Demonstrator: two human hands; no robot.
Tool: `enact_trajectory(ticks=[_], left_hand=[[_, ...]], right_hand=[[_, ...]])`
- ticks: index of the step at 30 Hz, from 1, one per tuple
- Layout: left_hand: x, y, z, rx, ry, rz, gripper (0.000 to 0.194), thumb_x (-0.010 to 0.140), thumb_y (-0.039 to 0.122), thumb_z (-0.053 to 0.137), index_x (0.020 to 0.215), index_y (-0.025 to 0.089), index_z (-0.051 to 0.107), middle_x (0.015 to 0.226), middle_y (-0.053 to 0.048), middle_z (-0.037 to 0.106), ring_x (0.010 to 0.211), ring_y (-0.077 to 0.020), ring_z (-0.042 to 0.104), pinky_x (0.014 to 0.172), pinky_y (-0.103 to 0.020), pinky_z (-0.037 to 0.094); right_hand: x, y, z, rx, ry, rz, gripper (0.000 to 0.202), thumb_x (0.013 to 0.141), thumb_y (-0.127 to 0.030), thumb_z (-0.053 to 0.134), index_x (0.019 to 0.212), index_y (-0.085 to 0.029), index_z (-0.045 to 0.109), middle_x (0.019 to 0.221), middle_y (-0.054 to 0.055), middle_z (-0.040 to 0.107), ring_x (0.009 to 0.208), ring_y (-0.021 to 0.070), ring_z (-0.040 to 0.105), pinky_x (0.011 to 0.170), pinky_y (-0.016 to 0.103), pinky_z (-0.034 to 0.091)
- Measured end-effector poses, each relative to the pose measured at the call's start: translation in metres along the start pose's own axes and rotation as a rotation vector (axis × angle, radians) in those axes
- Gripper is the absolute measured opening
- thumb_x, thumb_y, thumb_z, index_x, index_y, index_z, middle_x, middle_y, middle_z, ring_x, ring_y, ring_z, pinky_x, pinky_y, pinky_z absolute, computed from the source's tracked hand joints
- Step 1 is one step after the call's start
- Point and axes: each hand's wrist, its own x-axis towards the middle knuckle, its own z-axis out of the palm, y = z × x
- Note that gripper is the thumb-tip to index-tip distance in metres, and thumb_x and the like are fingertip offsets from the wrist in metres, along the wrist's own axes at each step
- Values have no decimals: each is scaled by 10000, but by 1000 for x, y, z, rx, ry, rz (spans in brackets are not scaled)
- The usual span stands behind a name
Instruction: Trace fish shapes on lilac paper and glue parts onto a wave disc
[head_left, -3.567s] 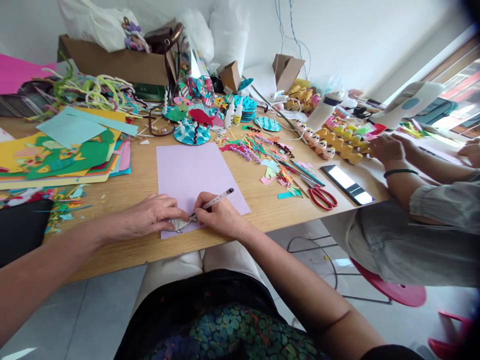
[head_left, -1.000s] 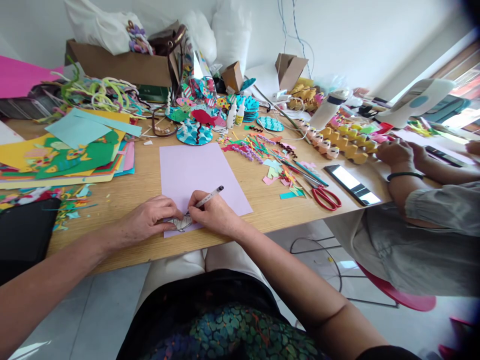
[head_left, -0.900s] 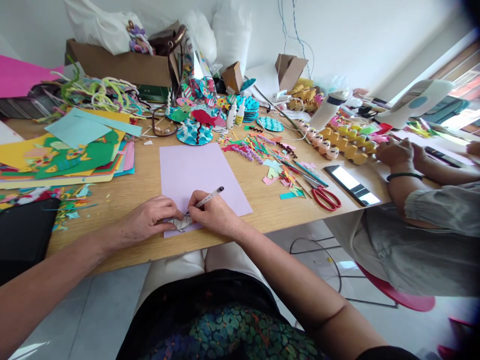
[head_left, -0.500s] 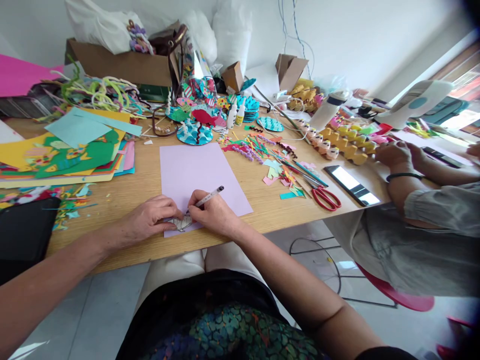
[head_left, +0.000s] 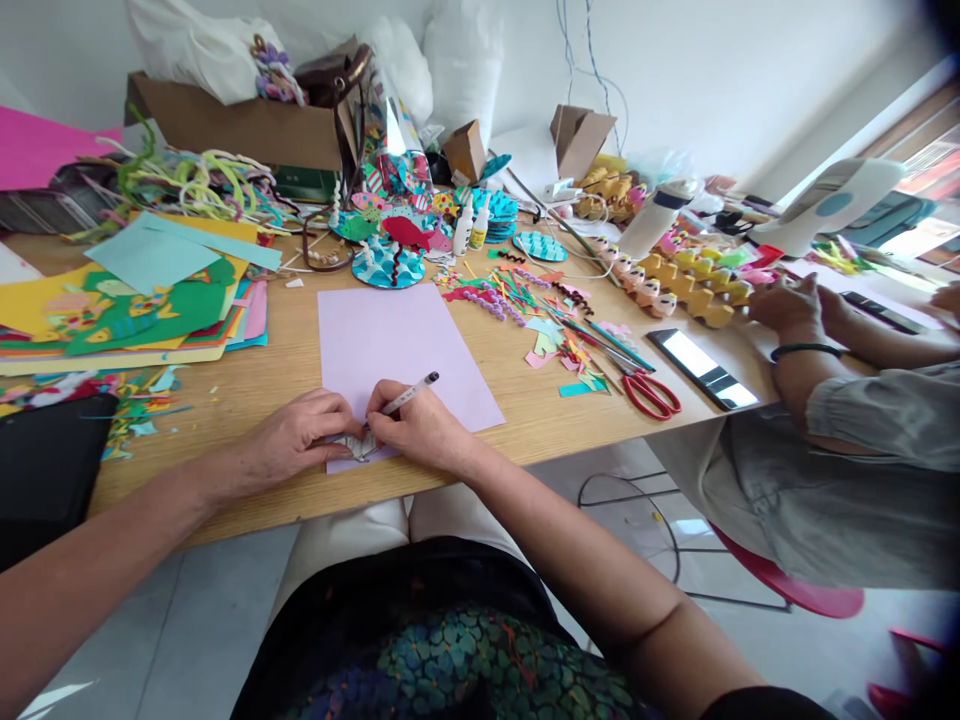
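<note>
Fingers (head_left: 384, 428) pinch a slim pen (head_left: 411, 393) over flat lilac paper (head_left: 390, 335).

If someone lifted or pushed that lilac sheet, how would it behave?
The lilac sheet looks thin, so it would probably sag. Lying flat, it may slide if pushed, though the left hand resting over its near corner would likely resist that.

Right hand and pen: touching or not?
Touching. The head view shows it: the right hand grips the pen low on its barrel, with the dark-capped upper end sticking out above.
</note>
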Motion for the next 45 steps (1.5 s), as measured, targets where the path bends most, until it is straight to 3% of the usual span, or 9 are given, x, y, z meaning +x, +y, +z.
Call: enact_trajectory(ticks=[6,15,19,23,30,37,45], left_hand=[[0,0,3,1,42,17,192,891,256,443,940,209,623,868,-15,571,860,-152,513,779,-251,393],[-5,-2,7,42,113,62,186,895,251,459,984,212,618,882,-20,571,856,-146,511,777,-255,412],[-6,10,7,195,178,85,194,899,241,457,955,203,638,856,-30,568,851,-160,500,765,-269,416],[-8,34,6,405,233,84,321,931,224,359,837,175,662,765,-40,582,750,-171,508,674,-289,437],[-10,73,20,532,408,13,421,948,161,231,944,105,648,867,-82,656,819,-176,579,765,-307,497],[-12,68,40,581,406,-115,337,934,179,317,993,100,640,948,-89,680,849,-196,606,786,-345,505],[-16,70,46,511,433,-151,291,917,203,385,1021,85,630,999,-110,659,907,-216,574,805,-369,484]], right_hand=[[-8,4,-2,21,98,-87,61,800,-169,472,825,-179,527,664,-25,597,573,80,517,575,190,387],[-19,13,6,-384,100,-232,117,862,-236,440,926,-184,522,769,34,635,677,132,592,641,223,417],[-24,15,6,-462,102,-273,134,879,-253,410,946,-186,505,786,41,636,699,140,601,641,224,420],[-26,14,5,-495,84,-260,132,880,-253,401,931,-184,501,775,44,632,701,146,600,638,229,423],[-25,14,5,-480,49,-247,135,886,-261,393,932,-187,495,774,43,626,697,142,593,641,231,426],[-22,11,0,-387,23,-232,126,871,-254,413,914,-186,509,773,39,626,690,137,587,646,235,425],[1,1,-15,37,-61,-46,33,771,-148,482,762,-179,485,602,-46,532,546,84,486,544,198,370]])
